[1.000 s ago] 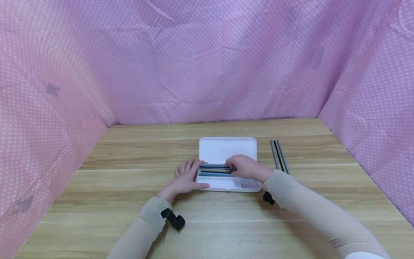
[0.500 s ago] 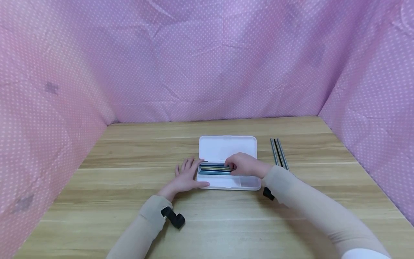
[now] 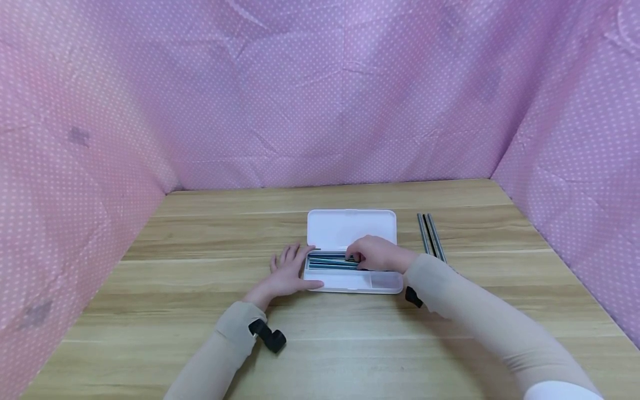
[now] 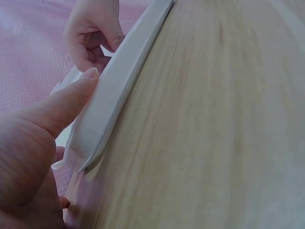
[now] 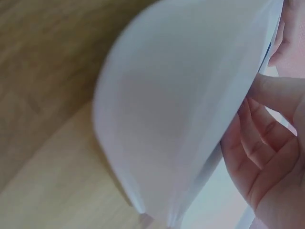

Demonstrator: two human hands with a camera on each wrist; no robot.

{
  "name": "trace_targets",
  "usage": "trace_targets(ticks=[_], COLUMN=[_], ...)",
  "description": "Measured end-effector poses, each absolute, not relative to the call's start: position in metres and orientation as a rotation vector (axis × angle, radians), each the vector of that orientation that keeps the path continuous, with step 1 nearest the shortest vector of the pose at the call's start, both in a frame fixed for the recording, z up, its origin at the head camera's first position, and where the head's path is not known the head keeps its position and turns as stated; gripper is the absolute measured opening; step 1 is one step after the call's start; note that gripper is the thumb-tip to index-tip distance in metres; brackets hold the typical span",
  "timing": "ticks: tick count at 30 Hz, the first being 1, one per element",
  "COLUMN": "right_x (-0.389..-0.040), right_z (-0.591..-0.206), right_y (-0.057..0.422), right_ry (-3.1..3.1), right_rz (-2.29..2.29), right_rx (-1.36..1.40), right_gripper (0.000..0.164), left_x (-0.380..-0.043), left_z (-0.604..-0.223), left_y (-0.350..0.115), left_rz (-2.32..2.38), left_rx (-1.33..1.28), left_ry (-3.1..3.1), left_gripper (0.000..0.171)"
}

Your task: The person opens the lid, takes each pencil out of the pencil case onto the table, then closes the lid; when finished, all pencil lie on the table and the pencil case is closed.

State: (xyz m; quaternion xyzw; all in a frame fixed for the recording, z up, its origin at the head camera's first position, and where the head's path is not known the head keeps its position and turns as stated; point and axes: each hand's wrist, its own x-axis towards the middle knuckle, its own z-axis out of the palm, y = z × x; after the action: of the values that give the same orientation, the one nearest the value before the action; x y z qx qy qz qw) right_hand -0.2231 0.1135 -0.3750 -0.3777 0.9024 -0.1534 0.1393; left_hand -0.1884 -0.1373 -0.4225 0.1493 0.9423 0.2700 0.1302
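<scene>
A white pencil case [image 3: 341,282] lies with its lid [image 3: 351,229] folded back. Several slim dark and blue-green pencils [image 3: 330,262] lie side by side in its rear compartment. My right hand [image 3: 376,254] reaches into the case, its curled fingers and thumb pinching at the pencils' right ends; the fingertips are partly hidden by the case wall in the right wrist view. My left hand [image 3: 289,278] lies at the case's left end with fingers fanned and straight, the thumb on the front rim and the index finger near the rear left corner.
To the right of the case, several more dark and grey pencils [image 3: 432,238] lie on the wooden table [image 3: 350,344], partly behind the right sleeve. A clear-walled small compartment [image 3: 385,280] sits at the case's front right. Pink dotted cloth [image 3: 320,111] hangs around the table.
The pencils in the case have shifted against each other, and the yellow stripe seen among them earlier barely shows. My right hand has moved very slightly left; the left hand stays put.
</scene>
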Motion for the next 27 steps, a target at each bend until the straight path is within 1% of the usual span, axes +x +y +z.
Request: trace_targets(ticks=[15, 27], right_x=[-0.229, -0.231], right_z=[-0.375, -0.369], right_y=[0.114, 0.125], right_ry=[2.525, 2.516], right_rz=[-0.481, -0.642], right_rx=[-1.051, -1.053], right_gripper=[0.027, 0.023], left_x=[-0.187, -0.188], left_z=[-0.422, -0.425], left_y=[-0.137, -0.136], left_rz=[0.788, 0.763], left_rx=[0.445, 0.447], left_ry=[2.743, 2.771], left_gripper=[0.086, 0.089])
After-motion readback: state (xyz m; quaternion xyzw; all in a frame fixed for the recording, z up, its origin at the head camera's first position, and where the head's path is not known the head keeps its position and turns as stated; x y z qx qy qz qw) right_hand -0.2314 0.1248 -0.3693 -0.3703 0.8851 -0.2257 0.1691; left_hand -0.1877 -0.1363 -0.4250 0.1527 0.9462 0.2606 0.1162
